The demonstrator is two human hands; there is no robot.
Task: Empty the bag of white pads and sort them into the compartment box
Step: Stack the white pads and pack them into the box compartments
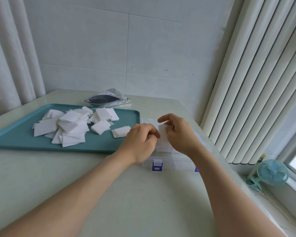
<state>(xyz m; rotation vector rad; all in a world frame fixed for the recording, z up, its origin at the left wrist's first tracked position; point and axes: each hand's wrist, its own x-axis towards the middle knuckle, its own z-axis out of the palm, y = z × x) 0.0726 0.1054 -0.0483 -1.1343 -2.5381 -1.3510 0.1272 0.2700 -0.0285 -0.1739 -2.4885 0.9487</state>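
Note:
A heap of white pads lies on a teal tray at the left, with a small neat stack near its right end. Behind the tray lies the opened bag, flat on the table. A clear compartment box with blue latches sits to the right of the tray, mostly hidden by my hands. My right hand pinches a stack of white pads upright over the box. My left hand touches the same stack from the left, fingers curled.
The pale table ends at a wall behind and vertical blinds at the right. A small blue fan stands on the windowsill, low at the right beyond the table edge.

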